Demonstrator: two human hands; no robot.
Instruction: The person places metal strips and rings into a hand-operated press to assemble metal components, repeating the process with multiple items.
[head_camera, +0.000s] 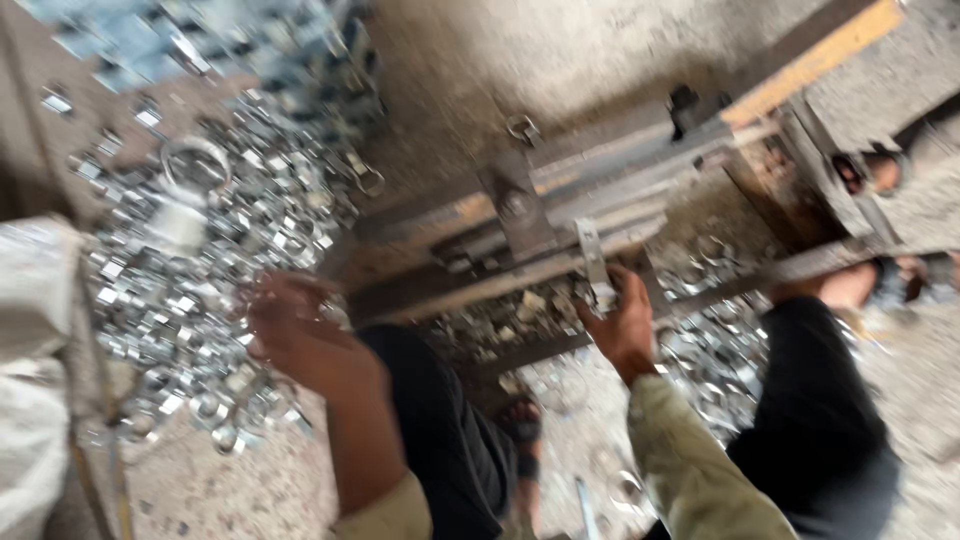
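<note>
The view is blurred by motion. My left hand (300, 335) reaches into a wide heap of small shiny metal clamps (200, 250) on the floor at the left; whether it grips any is unclear. My right hand (622, 325) is shut on a small flat metal strip (592, 262), held upright against a low rusty steel frame (520, 215). My knees in dark trousers (440, 420) show below both hands.
A white sack (35, 370) stands at the left edge. More shiny metal pieces (710, 350) lie under and behind the frame. A yellow-edged bar (815, 60) runs along the top right. A sandalled foot (522, 425) rests on the gritty concrete floor.
</note>
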